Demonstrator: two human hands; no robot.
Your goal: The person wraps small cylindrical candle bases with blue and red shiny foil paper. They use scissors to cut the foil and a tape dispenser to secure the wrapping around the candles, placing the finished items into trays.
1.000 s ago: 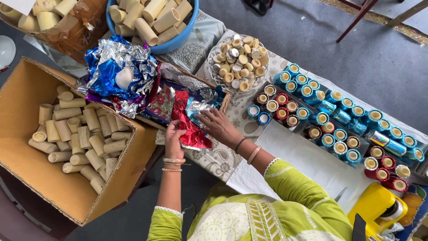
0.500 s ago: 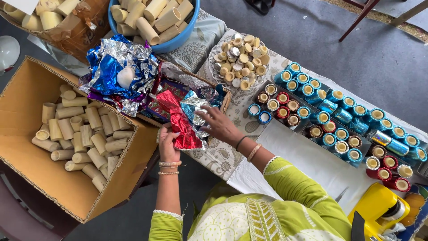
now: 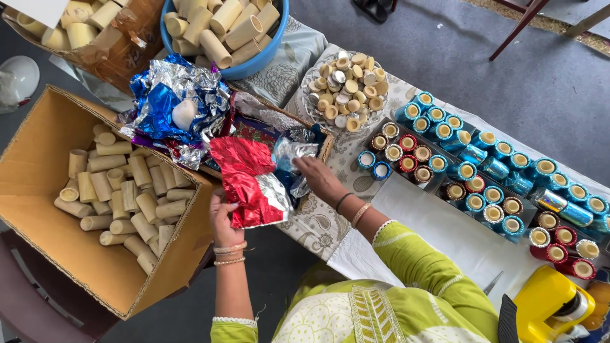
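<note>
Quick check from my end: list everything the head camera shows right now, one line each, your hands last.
red foil sheet: one, red and silver, held at the table edge
foil pile: many sheets, blue and silver, top left of the table
cardboard box: one, brown, left, holding many beige tubes
blue bowl: one, top, full of beige tubes
foil-wrapped tubes: many, blue and red, in rows at right
yellow tool: one, bottom right
left hand: grips the red foil sheet
right hand: on silver foil
</note>
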